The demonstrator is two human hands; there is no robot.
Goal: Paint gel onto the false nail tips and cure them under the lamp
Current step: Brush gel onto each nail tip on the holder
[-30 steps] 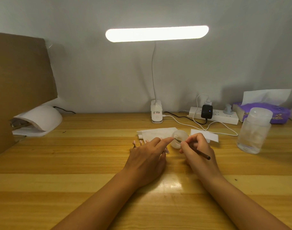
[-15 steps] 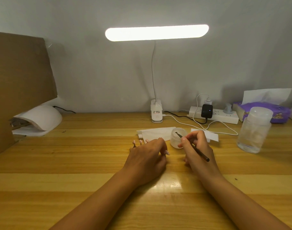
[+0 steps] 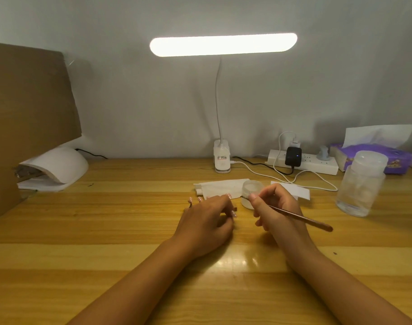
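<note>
The white domed curing lamp (image 3: 59, 165), set far left and well apart from the work, is judged light and rigid. The small gel pot (image 3: 250, 188) just beyond the right hand (image 3: 278, 213) is judged easily tipped, and the thin, stiff brush (image 3: 302, 218) is pinched near its front by that hand. The tiny nail tips (image 3: 199, 198) beside the left hand (image 3: 207, 227) are judged featherweight and slick, best steadied at their bases; whether its curled fingers grip anything cannot be told.

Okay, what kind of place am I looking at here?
Probably a home desk set up for nail work: a nail lamp at left, a brush in the right hand, plus a desk lamp, power strip and tissues by the wall.
</note>
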